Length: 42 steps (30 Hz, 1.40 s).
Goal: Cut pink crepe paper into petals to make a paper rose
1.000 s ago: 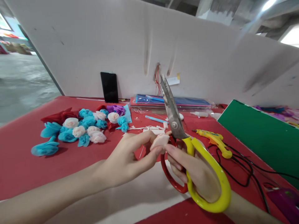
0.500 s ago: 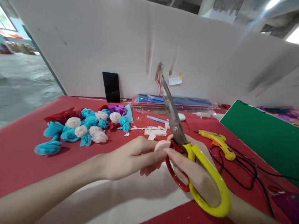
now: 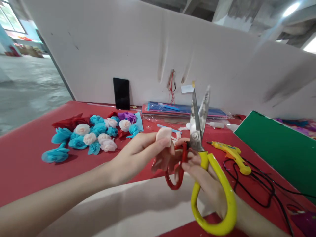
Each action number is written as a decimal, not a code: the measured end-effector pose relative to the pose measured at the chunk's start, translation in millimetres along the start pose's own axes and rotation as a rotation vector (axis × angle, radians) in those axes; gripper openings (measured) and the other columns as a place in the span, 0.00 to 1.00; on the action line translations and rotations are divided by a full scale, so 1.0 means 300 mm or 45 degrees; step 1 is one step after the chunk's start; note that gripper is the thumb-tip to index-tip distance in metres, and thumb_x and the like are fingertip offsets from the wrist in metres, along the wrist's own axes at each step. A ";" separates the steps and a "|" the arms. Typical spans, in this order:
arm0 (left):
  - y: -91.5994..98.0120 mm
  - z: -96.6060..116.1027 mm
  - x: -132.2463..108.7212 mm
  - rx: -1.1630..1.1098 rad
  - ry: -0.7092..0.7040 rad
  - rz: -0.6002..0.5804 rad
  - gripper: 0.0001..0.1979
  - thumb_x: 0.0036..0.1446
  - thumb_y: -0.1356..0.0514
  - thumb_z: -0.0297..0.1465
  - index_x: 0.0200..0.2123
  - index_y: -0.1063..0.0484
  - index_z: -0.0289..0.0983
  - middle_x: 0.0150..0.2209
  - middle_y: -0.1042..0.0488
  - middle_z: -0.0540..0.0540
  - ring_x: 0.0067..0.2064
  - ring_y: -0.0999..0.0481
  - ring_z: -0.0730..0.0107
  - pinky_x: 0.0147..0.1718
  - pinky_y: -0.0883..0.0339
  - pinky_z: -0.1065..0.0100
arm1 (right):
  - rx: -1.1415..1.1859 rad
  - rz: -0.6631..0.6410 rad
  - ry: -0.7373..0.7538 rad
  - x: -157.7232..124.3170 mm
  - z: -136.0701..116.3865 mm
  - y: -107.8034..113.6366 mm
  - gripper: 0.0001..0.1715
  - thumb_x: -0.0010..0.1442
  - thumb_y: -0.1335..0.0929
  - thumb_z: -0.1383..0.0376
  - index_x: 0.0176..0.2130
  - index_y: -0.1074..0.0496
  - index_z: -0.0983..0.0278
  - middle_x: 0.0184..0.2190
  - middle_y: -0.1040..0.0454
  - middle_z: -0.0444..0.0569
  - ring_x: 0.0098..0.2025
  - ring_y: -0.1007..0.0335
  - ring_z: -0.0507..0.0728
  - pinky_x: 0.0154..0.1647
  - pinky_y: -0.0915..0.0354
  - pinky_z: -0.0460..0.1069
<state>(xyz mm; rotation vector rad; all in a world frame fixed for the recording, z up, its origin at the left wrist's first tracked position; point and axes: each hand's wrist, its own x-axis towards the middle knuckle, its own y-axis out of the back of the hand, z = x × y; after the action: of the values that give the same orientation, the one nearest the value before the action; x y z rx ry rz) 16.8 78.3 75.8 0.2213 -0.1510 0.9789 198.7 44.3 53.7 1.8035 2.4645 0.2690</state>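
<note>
- table (image 3: pixel 24 164): red, lies beneath the scissors (image 3: pixel 197 138).
- board (image 3: pixel 278 148): green, right of scissors, well apart.
- flowers (image 3: pixel 93 138): heap, left of scissors, well apart.
- scissors: upright, blades slightly parted.
- right hand (image 3: pixel 207 184): fingers curled through scissors' handles.
- left hand (image 3: pixel 133 158): fingers pinch pink piece (image 3: pixel 164 136), just left of scissors' pivot.

The left hand (image 3: pixel 138 154) is reaching in from the left of the scissors (image 3: pixel 197 140), its forearm lying stretched and low. It is pinching a pink piece (image 3: pixel 164 135) between thumb and fingertips just beside the handles. The right hand (image 3: pixel 209 187) is gripping the scissors from below, its fingers curling through the handles and its wrist bending under them.
</note>
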 end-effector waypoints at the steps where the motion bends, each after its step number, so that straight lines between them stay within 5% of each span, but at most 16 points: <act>1: 0.002 0.002 -0.003 -0.096 -0.022 0.061 0.16 0.63 0.51 0.36 0.27 0.33 0.35 0.20 0.32 0.51 0.21 0.33 0.76 0.21 0.36 0.75 | -0.086 -0.032 0.009 -0.003 0.003 0.003 0.05 0.62 0.38 0.65 0.38 0.33 0.60 0.29 0.31 0.42 0.29 0.35 0.49 0.33 0.37 0.44; 3: 0.006 0.005 -0.008 -0.224 -0.057 0.141 0.15 0.63 0.51 0.35 0.28 0.33 0.35 0.21 0.32 0.51 0.22 0.32 0.75 0.21 0.36 0.75 | -0.238 -0.062 0.017 -0.010 0.011 0.004 0.07 0.62 0.39 0.68 0.39 0.33 0.60 0.30 0.31 0.43 0.31 0.36 0.50 0.35 0.37 0.46; 6: 0.008 0.011 -0.014 -0.292 -0.092 0.193 0.15 0.63 0.50 0.34 0.27 0.33 0.35 0.21 0.32 0.51 0.23 0.32 0.75 0.20 0.36 0.76 | -0.278 -0.065 0.033 -0.021 0.026 -0.008 0.08 0.62 0.41 0.67 0.38 0.34 0.62 0.28 0.32 0.45 0.24 0.41 0.49 0.25 0.41 0.45; 15: 0.007 0.009 -0.018 -0.132 -0.105 0.244 0.17 0.60 0.48 0.36 0.22 0.34 0.34 0.20 0.34 0.50 0.20 0.34 0.76 0.20 0.38 0.73 | -0.564 -0.053 0.159 -0.020 0.001 -0.020 0.05 0.57 0.41 0.66 0.32 0.37 0.63 0.19 0.37 0.43 0.15 0.49 0.47 0.13 0.49 0.42; 24: 0.008 -0.009 -0.022 -0.014 -0.076 0.211 0.20 0.61 0.49 0.40 0.20 0.34 0.36 0.18 0.33 0.50 0.22 0.33 0.74 0.21 0.39 0.72 | -0.670 -0.107 0.187 -0.020 -0.038 -0.013 0.03 0.58 0.42 0.67 0.31 0.41 0.63 0.15 0.47 0.39 0.15 0.49 0.47 0.11 0.50 0.41; 36: -0.012 0.003 -0.029 -0.048 -0.055 0.223 0.19 0.63 0.50 0.38 0.24 0.32 0.36 0.18 0.34 0.52 0.22 0.34 0.76 0.21 0.40 0.75 | -0.644 -0.146 0.142 -0.039 -0.053 -0.012 0.05 0.61 0.41 0.66 0.33 0.39 0.64 0.17 0.45 0.40 0.15 0.51 0.47 0.12 0.53 0.43; 42: -0.024 0.014 -0.037 -0.057 -0.034 0.237 0.19 0.64 0.52 0.37 0.23 0.32 0.36 0.17 0.35 0.53 0.22 0.35 0.77 0.21 0.40 0.76 | -0.602 -0.159 0.048 -0.044 -0.042 -0.007 0.09 0.64 0.42 0.64 0.34 0.38 0.63 0.19 0.41 0.41 0.18 0.46 0.48 0.16 0.47 0.44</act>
<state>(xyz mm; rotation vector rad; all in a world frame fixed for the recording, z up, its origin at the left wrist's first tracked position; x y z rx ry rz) 16.8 64.5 76.5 0.1811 -0.2205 1.1565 198.7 29.7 65.0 1.4531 2.2675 0.8032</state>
